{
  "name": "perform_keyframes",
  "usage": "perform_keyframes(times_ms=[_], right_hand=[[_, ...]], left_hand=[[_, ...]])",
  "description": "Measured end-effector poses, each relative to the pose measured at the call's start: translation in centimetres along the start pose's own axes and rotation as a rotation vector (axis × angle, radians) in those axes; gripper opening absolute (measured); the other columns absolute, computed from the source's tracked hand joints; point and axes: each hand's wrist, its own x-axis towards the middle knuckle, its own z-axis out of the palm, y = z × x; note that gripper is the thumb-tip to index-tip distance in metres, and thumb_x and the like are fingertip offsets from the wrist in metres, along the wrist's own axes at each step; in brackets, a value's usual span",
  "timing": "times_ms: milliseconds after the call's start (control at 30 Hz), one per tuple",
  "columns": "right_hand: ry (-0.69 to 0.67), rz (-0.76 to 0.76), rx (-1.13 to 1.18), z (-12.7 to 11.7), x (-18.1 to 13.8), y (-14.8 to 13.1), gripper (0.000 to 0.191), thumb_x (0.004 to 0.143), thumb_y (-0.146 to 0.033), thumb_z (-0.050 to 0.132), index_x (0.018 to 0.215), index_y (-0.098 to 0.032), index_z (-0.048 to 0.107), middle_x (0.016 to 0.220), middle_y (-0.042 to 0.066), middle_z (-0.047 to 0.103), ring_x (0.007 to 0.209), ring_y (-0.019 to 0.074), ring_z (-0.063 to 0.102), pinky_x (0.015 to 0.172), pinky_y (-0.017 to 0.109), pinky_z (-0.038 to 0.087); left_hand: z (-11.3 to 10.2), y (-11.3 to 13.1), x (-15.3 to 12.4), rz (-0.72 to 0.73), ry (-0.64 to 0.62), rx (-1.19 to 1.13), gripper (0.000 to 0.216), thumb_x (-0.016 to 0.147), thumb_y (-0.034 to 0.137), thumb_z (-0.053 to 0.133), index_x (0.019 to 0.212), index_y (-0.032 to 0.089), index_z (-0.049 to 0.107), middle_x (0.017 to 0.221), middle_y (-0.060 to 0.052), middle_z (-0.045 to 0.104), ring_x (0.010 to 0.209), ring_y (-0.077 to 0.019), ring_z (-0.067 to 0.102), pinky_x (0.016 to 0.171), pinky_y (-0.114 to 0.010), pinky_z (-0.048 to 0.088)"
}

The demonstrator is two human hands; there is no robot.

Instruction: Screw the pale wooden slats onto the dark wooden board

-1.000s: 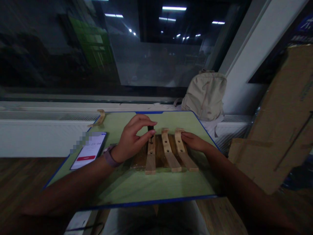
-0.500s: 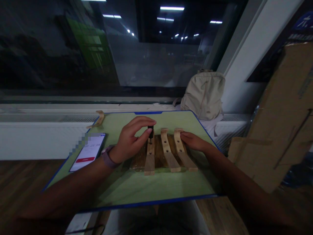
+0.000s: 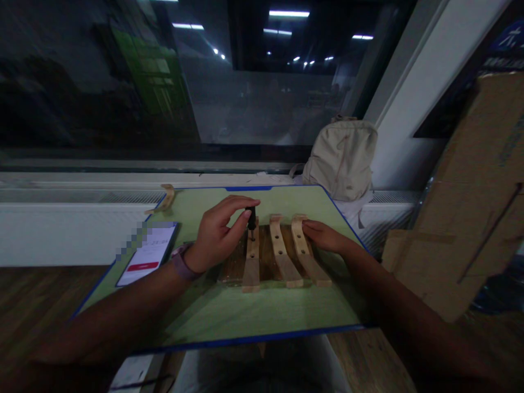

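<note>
My left hand (image 3: pixel 216 234) pinches the black handle of a short screwdriver (image 3: pixel 251 219). Its shaft points down at the upper hole of the left curved wooden hook (image 3: pixel 251 273). This hook lies across a brown wooden board (image 3: pixel 267 262) on the green table. Two more such pieces, a middle hook (image 3: pixel 285 265) and a right hook (image 3: pixel 310 256), lie across the same board, each with two holes. My right hand (image 3: pixel 323 236) rests at the board's right end, fingers against the right hook's upper part; some of its fingers are hidden behind the wood.
A phone (image 3: pixel 145 256) lies on the left of the green table (image 3: pixel 213 322). Another curved wooden hook (image 3: pixel 166 199) is at the table's far left corner. Behind stand a beige backpack (image 3: pixel 344 158) and a window; a large cardboard sheet (image 3: pixel 462 207) leans at the right.
The screwdriver's handle has shifted slightly in my left fingers, and the fingertips have moved a little to the left. My right hand and the hooks stay almost as they were.
</note>
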Motion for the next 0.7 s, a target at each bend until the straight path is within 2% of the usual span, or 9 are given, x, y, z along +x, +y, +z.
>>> perform_keyframes(times_ms=[133, 300, 467, 567, 700], right_hand=[[0.012, 0.014, -0.026, 0.01, 0.01, 0.37, 0.046, 0.093, -0.051, 0.038, 0.099, -0.017, 0.069, 0.109, 0.010, 0.072, 0.100, 0.0263, 0.065, 0.095, 0.043, 0.048], [0.001, 0.022, -0.016, 0.09, -0.05, 0.88, 0.045, 0.094, -0.049, 0.037, 0.099, -0.017, 0.068, 0.105, 0.010, 0.072, 0.097, 0.0260, 0.065, 0.092, 0.042, 0.049], [0.014, 0.018, -0.013, 0.18, 0.00, 0.81, 0.039, 0.094, -0.044, 0.038, 0.097, -0.019, 0.068, 0.107, 0.008, 0.072, 0.098, 0.0249, 0.065, 0.095, 0.041, 0.048], [-0.003, 0.024, -0.005, 0.16, 0.00, 0.71, 0.041, 0.095, -0.044, 0.036, 0.098, -0.019, 0.068, 0.105, 0.008, 0.073, 0.096, 0.0248, 0.066, 0.093, 0.041, 0.049], [0.014, 0.009, -0.011, 0.14, -0.02, 0.80, 0.043, 0.094, -0.049, 0.038, 0.101, -0.019, 0.069, 0.111, 0.009, 0.071, 0.102, 0.0267, 0.064, 0.096, 0.042, 0.047]], left_hand=[[-0.11, 0.24, 0.32, 0.084, 0.040, 0.010, 0.017, 0.087, 0.018, 0.062, 0.104, 0.021, 0.066, 0.099, -0.005, 0.065, 0.095, -0.0174, 0.062, 0.083, -0.034, 0.051], [-0.13, 0.27, 0.37, 0.074, 0.130, 0.065, 0.015, 0.084, 0.017, 0.067, 0.098, 0.022, 0.070, 0.089, -0.002, 0.062, 0.083, -0.0137, 0.060, 0.073, -0.028, 0.049], [-0.06, 0.30, 0.12, 0.040, 0.092, 0.031, 0.022, 0.089, 0.016, 0.059, 0.109, 0.022, 0.065, 0.099, -0.005, 0.068, 0.093, -0.0167, 0.063, 0.082, -0.032, 0.051], [-0.07, 0.37, 0.22, 0.068, 0.047, 0.022, 0.020, 0.091, 0.014, 0.055, 0.106, 0.021, 0.065, 0.100, -0.006, 0.068, 0.097, -0.0170, 0.063, 0.086, -0.033, 0.051], [-0.04, 0.13, 0.44, 0.113, 0.038, -0.022, 0.016, 0.086, 0.017, 0.065, 0.101, 0.021, 0.065, 0.098, -0.005, 0.063, 0.094, -0.0164, 0.060, 0.082, -0.032, 0.050]])
